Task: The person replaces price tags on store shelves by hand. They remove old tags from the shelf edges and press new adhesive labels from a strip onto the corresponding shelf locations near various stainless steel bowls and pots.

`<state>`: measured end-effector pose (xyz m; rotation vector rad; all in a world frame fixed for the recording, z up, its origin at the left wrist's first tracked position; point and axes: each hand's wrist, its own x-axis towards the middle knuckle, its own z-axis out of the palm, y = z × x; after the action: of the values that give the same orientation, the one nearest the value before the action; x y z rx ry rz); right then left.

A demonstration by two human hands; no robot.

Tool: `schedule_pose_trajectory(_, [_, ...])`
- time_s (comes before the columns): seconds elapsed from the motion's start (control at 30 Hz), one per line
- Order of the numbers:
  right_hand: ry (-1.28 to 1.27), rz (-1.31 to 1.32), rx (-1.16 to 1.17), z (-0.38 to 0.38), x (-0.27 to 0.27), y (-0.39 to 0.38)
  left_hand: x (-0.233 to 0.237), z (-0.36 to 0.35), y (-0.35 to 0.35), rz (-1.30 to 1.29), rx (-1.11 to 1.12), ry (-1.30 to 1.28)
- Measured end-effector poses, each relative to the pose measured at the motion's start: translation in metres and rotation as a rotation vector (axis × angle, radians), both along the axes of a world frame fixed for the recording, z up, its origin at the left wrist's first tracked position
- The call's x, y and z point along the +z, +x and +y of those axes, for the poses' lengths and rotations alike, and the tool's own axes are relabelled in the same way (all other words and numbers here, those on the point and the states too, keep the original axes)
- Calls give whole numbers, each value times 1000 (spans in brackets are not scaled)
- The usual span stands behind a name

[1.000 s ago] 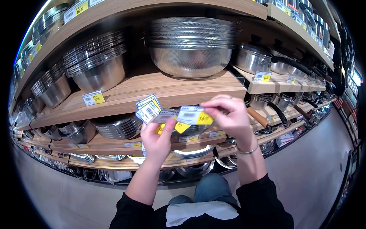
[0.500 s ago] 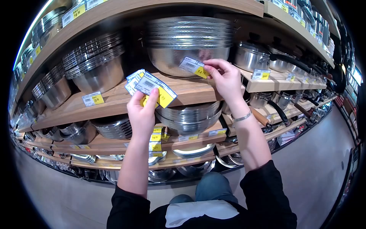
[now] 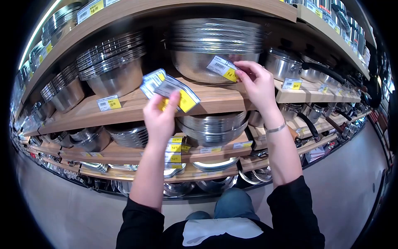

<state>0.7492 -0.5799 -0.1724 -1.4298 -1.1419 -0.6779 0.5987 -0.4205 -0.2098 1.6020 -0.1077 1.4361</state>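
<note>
My left hand pinches several overlapping price tags, white and yellow with blue edges; the top one is smeared by motion. Between the thumb and fingers of my right hand is a single price tag, its white barcode half outward and its yellow half at my fingertips. That tag is held up in front of a stack of large steel strainer bowls on the wooden shelf. A strip of yellow tags hangs below my left hand, beside the nested steel bowls on the shelf beneath.
Stacked steel bowls stand at left, above a shelf-edge price tag. Lidded pots with black handles line the right shelf. An upper shelf edge overhangs the bowls. Grey floor lies to the right.
The whole view has shifted, so the shelves sit slightly farther right. Both hands keep their tags; the left-hand tags have tilted and blurred, and the right-hand tag sits a little higher.
</note>
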Motion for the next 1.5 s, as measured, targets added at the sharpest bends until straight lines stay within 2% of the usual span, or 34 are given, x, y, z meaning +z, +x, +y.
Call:
schedule_pose_trajectory(0.03, [-36, -68, -44, -3, 3, 0, 13, 17, 1, 50, 224, 323])
schedule_pose_trajectory(0.07, [-36, -69, -44, 0, 5, 0, 16, 15, 3, 18, 200, 289])
schedule_pose_trajectory(0.13, [-54, -134, -23, 1, 6, 0, 31, 32, 13, 175, 178, 510])
schedule_pose_trajectory(0.2, [-54, -124, -37, 0, 6, -1, 33, 35, 13, 174, 176, 518])
schedule_pose_trajectory(0.27, [-55, -266, 8, 0, 7, 1, 44, 33, 9, 309, 67, 470])
schedule_pose_trajectory(0.33, [-100, -284, 41, 2, 4, 1, 43, 36, 11, 338, 71, 466])
schedule_pose_trajectory(0.4, [-103, -329, 2, 4, 0, 4, 42, 39, 12, 336, 14, 334])
schedule_pose_trajectory(0.57, [-162, -602, -97, 1, -4, 8, 42, 39, 11, 336, -9, 350])
schedule_pose_trajectory(0.67, [-21, -595, -168, 0, -7, 9, 44, 38, 10, 361, 14, 369])
schedule_pose_trajectory(0.83, [24, -597, -227, -1, -6, 6, 44, 36, 9, 366, 34, 378])
schedule_pose_trajectory(0.9, [147, -337, -181, 1, -6, 0, 44, 35, 8, 364, 50, 394])
schedule_pose_trajectory(1.0, [183, -288, -139, 3, -4, 4, 44, 32, 5, 356, 61, 424])
schedule_pose_trajectory(1.07, [119, -297, -147, 3, -1, 3, 44, 31, 4, 348, 56, 438])
schedule_pose_trajectory(1.13, [-84, -303, -50, 4, 2, 2, 43, 31, 4, 317, 96, 485])
schedule_pose_trajectory(1.4, [-134, -229, -46, 8, 11, 1, 40, 31, 5, 299, 111, 493])
schedule_pose_trajectory(1.5, [-147, -325, -145, 10, 9, 0, 39, 32, 6, 294, 107, 491])
